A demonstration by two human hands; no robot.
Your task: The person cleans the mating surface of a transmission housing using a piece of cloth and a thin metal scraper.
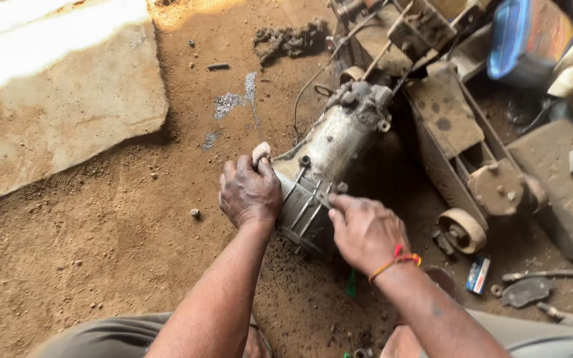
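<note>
A dirty grey metal gearbox housing [331, 142] lies on the dirt floor, its long end pointing up and to the right. My left hand [249, 191] is closed over the near left edge of its ribbed casing, with a pale tool handle sticking out above the fingers. My right hand [365, 232] rests on the near right side of the casing, fingers pressed against the metal; a red and orange thread is tied around its wrist. What the right fingers grip is hidden.
A flat stone slab [67, 86] lies at the upper left. Rusty metal frames and parts [452, 126] crowd the right, with a pulley wheel [462, 230], a small box [477, 274], a brake pad [526, 290] and a blue container [509, 40].
</note>
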